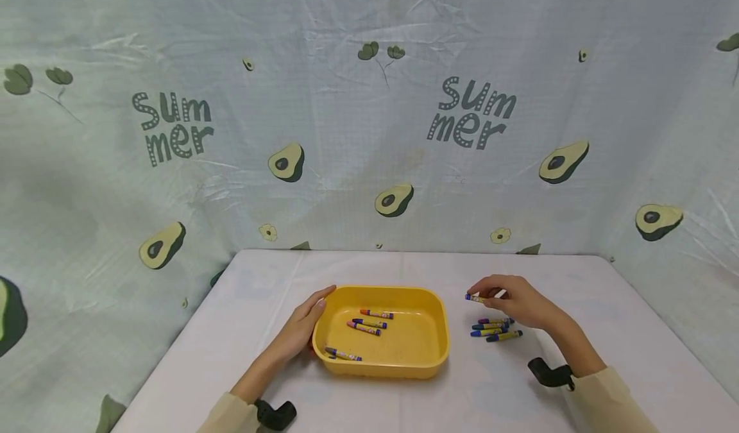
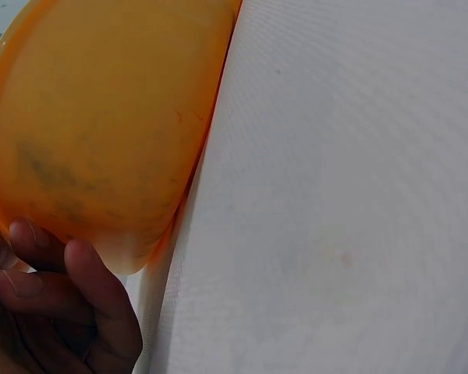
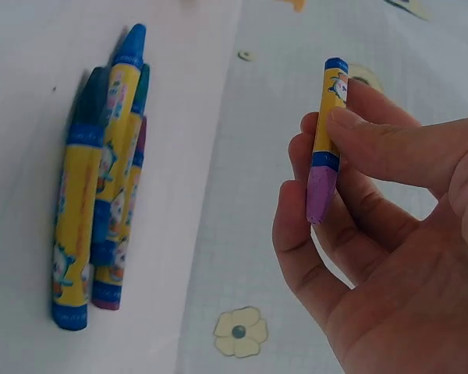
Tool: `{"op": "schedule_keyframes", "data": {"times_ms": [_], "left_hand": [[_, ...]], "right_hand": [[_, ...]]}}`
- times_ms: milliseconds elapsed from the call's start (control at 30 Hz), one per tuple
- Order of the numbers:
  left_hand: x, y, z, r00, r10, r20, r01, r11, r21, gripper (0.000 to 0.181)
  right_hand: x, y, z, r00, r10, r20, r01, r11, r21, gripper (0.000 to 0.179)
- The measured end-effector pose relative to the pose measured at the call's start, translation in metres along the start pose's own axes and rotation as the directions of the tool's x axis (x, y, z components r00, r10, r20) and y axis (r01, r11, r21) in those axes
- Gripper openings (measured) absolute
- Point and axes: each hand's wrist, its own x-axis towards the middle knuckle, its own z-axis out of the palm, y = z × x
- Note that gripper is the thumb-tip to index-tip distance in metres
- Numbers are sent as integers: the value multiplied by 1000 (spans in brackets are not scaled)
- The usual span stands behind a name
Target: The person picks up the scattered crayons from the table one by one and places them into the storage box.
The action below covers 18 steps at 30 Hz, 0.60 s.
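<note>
A yellow plastic tray [image 1: 387, 370] sits in the middle of the table, with several crayons [image 1: 369, 323] lying in it. My left hand [image 1: 301, 325] holds the tray at its left side. In the left wrist view, bent fingers [image 2: 101, 288] meet the outside of its wall. Right of the tray, my right hand [image 1: 522, 299] pinches a purple crayon [image 3: 324, 132] between thumb and fingers, raised above the table. The crayon has a yellow wrapper with blue bands, its purple tip toward the palm. Beneath that hand lies a small pile of crayons [image 1: 491, 332], with blue, green and purple tips.
A white cloth [image 1: 277, 279] covers the table. Behind it hangs a pale curtain [image 1: 340, 118] printed with avocados and lettering, which also runs along both sides. Each wrist carries a black camera mount, the right one [image 1: 550, 373] close above the table.
</note>
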Motion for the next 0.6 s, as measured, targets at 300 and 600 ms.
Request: {"op": "schedule_keyframes", "data": {"times_ms": [300, 600], "left_hand": [[3, 0, -2, 1000, -11, -5, 11, 1000, 13, 47], [1, -1, 1, 1000, -10, -9, 10, 1000, 4, 47]], "right_hand": [[14, -16, 0, 998, -57, -16, 57, 998, 1, 28], [50, -61, 2, 986, -162, 28, 162, 987, -17, 28]]}}
